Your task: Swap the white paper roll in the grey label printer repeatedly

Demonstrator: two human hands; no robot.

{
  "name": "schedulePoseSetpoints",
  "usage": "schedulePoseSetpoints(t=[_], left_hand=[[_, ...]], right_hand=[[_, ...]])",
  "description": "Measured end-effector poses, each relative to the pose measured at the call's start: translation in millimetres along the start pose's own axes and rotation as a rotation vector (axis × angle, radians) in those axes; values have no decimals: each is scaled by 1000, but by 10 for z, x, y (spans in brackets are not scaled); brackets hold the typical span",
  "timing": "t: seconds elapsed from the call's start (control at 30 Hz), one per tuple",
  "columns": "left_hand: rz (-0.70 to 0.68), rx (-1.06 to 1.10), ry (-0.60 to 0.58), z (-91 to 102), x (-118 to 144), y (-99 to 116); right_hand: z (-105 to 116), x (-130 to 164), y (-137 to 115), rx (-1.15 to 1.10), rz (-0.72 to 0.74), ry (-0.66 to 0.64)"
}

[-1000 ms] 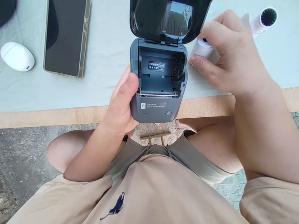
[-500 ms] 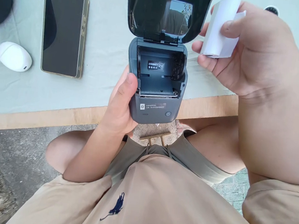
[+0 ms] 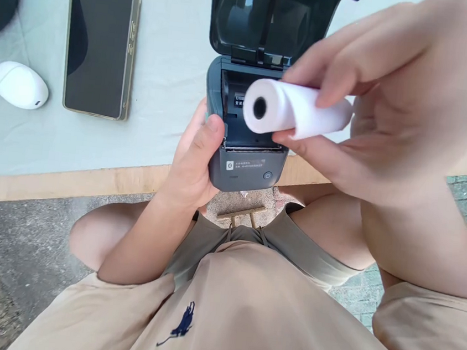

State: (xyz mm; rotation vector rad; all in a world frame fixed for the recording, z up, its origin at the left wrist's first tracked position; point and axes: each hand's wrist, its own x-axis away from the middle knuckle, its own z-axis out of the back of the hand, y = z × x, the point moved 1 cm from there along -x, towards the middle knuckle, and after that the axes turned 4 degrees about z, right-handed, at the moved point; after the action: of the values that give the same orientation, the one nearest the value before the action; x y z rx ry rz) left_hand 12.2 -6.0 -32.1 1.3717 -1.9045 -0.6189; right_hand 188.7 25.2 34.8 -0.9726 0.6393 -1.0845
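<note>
While its lid (image 3: pixel 275 18) stands tipped up and back, the small grey printer (image 3: pixel 245 168) sits at the near edge of the table (image 3: pixel 91 179), partly overhanging it, and its paper bay (image 3: pixel 232 127) lies open toward me. What I can see of the bay is dark and holds only a small printed label on its back wall; the right part of it is hidden behind the roll.

I cup the printer from the left with my left hand (image 3: pixel 193 162). The thumb lies up along its left wall, the tip just at the rim of the bay, and the fingers wrap behind the body out of sight. The forearm runs down toward my lap.

My right hand (image 3: pixel 391 102) comes in from the right, raised above the table and in front of the printer. It pinches a white paper roll (image 3: pixel 294 112): thumb beneath, fingers pressed over the top and far side. The roll lies sideways, its hollow core end facing left toward me, and it hangs just over the open bay, not yet inside.

Well to the left on the pale cloth lie a dark phone (image 3: pixel 99 44), screen up, and a white oval case (image 3: pixel 20 85) nearer the left edge.
</note>
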Motion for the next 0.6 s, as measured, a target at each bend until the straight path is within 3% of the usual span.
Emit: schedulePoseSetpoints(t=[0.1, 0.2, 0.6], left_hand=[[5, -4, 24, -2, 10, -7], [26, 3, 2, -5, 28, -4], [-29, 40, -16, -101, 55, 0]], right_hand=[[-102, -26, -152, 407, 251, 55], [-165, -43, -172, 626, 308, 77], [-281, -44, -80, 735, 539, 227]])
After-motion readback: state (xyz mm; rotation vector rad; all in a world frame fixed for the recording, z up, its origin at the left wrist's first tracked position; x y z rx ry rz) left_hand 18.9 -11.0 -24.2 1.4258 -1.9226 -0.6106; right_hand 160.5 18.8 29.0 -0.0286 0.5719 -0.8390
